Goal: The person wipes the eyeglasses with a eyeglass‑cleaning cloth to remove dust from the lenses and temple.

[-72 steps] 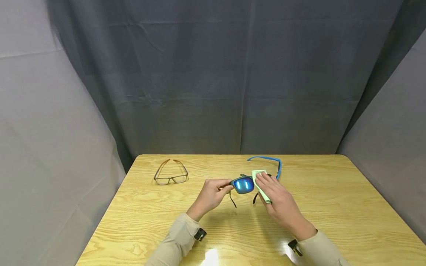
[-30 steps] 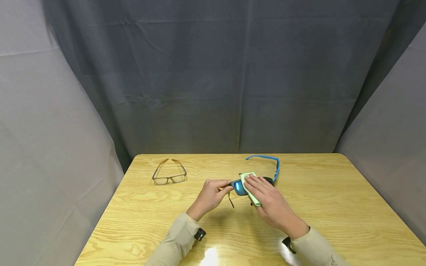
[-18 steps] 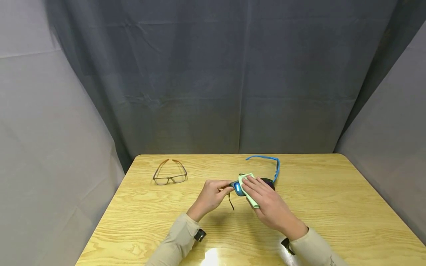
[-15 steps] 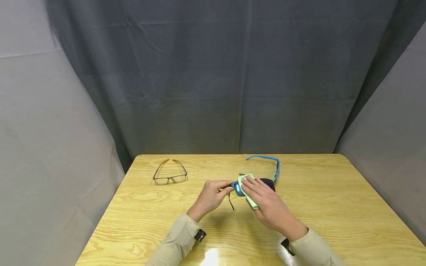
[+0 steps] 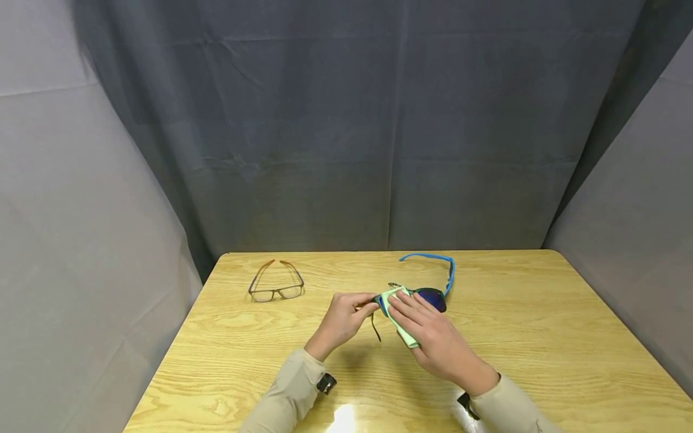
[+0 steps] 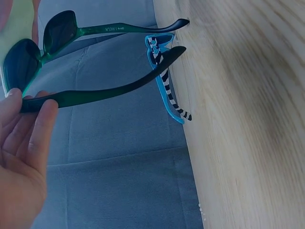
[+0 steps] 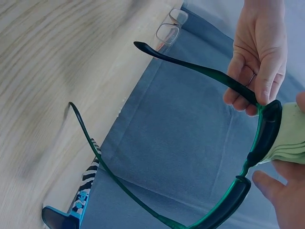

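Observation:
Near the middle of the table in the head view, my left hand (image 5: 342,319) pinches dark sunglasses (image 5: 431,299) at one hinge corner. The left wrist view shows thumb and fingers at the base of a green-black temple (image 6: 109,94), both temples unfolded. My right hand (image 5: 433,331) holds a folded pale green cloth (image 5: 404,334) against the front of the lens closest to the left hand, fingers extended over it. Much of that lens is hidden, while the other lens shows blue-violet. In the right wrist view, cloth layers (image 7: 291,136) lie against the lens front.
Behind the sunglasses lie blue-framed glasses (image 5: 451,273), with a black-and-white striped temple (image 6: 167,86) in the left wrist view. Clear-lens eyeglasses (image 5: 277,293) with brownish temples rest at the table's back left. A dark curtain (image 5: 303,150) hangs beyond the wooden table (image 5: 243,373).
My right hand has moved left with the cloth, from the right-hand lens across to the lens beside my left hand. The right-hand lens is uncovered now. My left hand stays in place.

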Motion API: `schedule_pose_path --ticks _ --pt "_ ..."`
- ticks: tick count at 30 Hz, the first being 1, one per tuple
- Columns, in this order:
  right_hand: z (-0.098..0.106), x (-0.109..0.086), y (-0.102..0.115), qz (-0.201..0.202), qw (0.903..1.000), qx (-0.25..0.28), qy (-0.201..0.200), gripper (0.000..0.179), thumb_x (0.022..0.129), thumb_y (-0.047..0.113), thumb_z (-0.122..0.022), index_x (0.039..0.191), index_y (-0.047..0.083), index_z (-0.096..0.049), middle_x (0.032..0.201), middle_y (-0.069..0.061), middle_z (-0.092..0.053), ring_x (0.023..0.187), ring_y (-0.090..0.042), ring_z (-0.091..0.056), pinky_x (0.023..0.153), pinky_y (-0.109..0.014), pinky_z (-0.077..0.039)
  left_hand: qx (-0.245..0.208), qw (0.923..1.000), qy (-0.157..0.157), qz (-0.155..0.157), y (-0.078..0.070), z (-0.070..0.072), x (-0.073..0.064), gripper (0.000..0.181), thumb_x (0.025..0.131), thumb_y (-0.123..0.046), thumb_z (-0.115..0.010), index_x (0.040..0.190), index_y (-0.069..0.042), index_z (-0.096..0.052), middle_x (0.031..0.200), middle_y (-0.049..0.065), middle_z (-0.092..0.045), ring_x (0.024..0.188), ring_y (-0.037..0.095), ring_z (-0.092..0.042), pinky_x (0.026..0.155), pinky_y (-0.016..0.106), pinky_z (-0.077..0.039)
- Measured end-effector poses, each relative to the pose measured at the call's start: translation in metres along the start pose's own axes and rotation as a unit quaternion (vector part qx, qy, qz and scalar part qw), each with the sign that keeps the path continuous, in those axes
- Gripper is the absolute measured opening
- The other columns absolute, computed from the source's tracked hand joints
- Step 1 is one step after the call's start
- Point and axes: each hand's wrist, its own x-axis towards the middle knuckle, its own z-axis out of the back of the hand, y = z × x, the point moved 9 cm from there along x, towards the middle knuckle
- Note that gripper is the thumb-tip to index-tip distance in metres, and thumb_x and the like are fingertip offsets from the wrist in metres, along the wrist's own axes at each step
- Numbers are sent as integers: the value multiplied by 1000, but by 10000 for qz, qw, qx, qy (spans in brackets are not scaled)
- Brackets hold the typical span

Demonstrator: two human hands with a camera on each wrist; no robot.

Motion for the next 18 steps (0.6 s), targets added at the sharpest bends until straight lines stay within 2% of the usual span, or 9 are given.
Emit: schedule_pose_path --ticks 4,7,12,15,18 --pt "1 -2 1 60 9999 77 -60 65 67 -9 -50 132 -4 -52 137 -18 -49 127 -36 -43 108 -46 -26 -18 9999 -77 86 5 1 1 26 95 -23 -57 108 -4 -71 99 6 -71 83 6 -66 67 16 -51" --pt "5 -4 3 156 9993 203 -267 58 72 -6 -43 129 -4 -55 134 -17 -52 125 -35 -45 109 -44 -25 -11 9998 -152 145 7 3 1 27 95 -24 -58 107 -4 -71 98 5 -71 80 8 -67 65 17 -52" --pt "23 -7 3 299 9917 597 -1097 35 98 8 -38 119 -7 -61 124 -19 -59 117 -36 -52 107 -41 -30 -70 9992 -324 217 7 14 2 26 95 -24 -58 106 -5 -71 93 5 -72 76 10 -67 64 19 -52" --pt "35 -12 -6 55 9833 864 -1603 35 101 19 -44 113 -6 -64 116 -19 -62 109 -35 -57 103 -36 -36 -83 9981 -516 315 8 27 2 26 94 -22 -59 108 -4 -70 93 5 -72 78 11 -67 66 21 -53" --pt "43 -21 -21 -465 9748 1045 -1916 33 100 21 -47 109 -4 -66 108 -15 -65 98 -28 -60 92 -25 -42 -101 9964 -683 488 12 39 0 26 93 -20 -60 110 -2 -69 95 6 -71 80 11 -67 68 22 -53"
